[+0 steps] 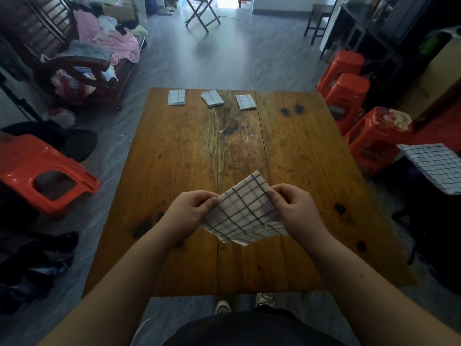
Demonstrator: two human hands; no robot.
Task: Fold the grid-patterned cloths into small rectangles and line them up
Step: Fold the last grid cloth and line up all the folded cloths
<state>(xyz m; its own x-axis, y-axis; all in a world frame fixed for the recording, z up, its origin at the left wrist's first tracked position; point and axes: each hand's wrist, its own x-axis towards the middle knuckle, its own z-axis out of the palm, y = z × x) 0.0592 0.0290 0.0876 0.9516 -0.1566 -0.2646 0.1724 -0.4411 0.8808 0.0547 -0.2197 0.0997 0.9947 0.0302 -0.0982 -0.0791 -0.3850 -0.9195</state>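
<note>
Pinching a grid cloth (245, 213) above the table (174, 158), left hand (189, 211) and right hand (291, 206) each grip a side.

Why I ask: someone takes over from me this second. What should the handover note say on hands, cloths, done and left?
Left hand and right hand: each pinches an edge of the half-folded cloth, held over the table's near end.
Done: three folded cloths in a row along the far edge; the middle one sits askew.
Left: finish this fold, add it to the row, then fold the spread cloth lying off to the right of the table.
</note>
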